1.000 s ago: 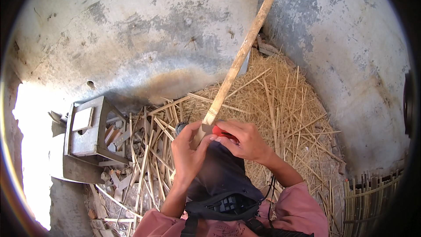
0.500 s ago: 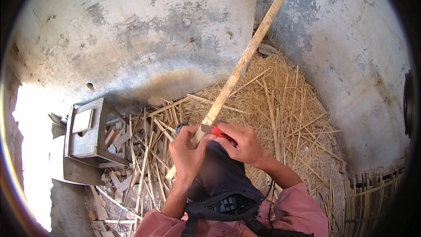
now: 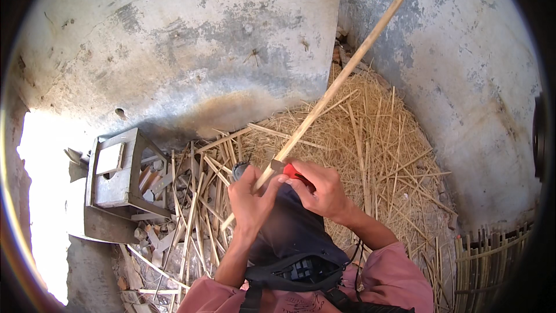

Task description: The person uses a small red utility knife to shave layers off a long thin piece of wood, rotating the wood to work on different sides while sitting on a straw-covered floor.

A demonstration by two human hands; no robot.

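A long pale bamboo strip slants from beside my lap up toward the far right, its narrow side now facing up. My left hand is closed around its lower part, and the short near end sticks out below the fingers. Closed on a red-handled knife, my right hand sits just right of the strip. The knife's short, broad grey blade lies against or right over the strip; I cannot tell which. Both thumbs come close together at the knife handle. Dark trousers show beneath my hands.
Straw-like shavings and several loose strips cover the floor. A worn wooden stool lies on its side at left, near rubble. A slatted bamboo panel stands at lower right. Peeling walls meet in the far corner.
The strip has been rolled from its broad face to its narrow edge, and its far end has swung right. The knife has shifted slightly right, still in my right hand.
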